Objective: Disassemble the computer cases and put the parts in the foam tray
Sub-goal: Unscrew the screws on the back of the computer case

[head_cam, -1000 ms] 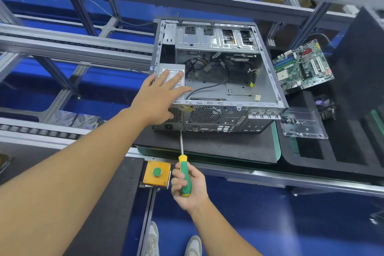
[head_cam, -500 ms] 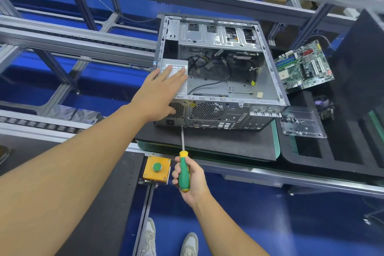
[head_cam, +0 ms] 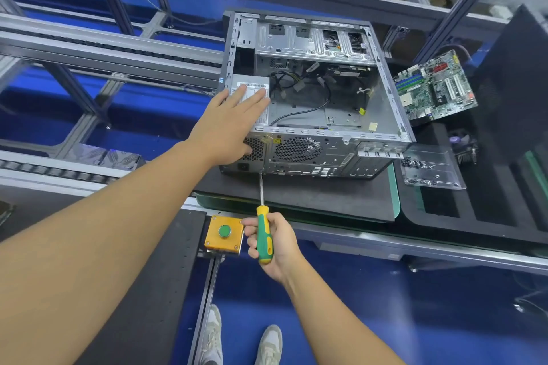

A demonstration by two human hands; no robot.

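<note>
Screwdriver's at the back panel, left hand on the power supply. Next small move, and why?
Probably turn the screwdriver to loosen a screw: the right hand grips it, its tip meets the back of the computer case under the power supply, which the left hand presses.

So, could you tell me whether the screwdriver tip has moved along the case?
No, the screwdriver tip stays beside the power socket on the case rear.

The left hand is flattening on the power supply, its fingers closing together and the thumb slipping down from the computer case rim toward the rear vent. The right hand is re-gripping the screwdriver, fingers loosening and reaching left as the green-and-yellow handle is turning slightly.
</note>
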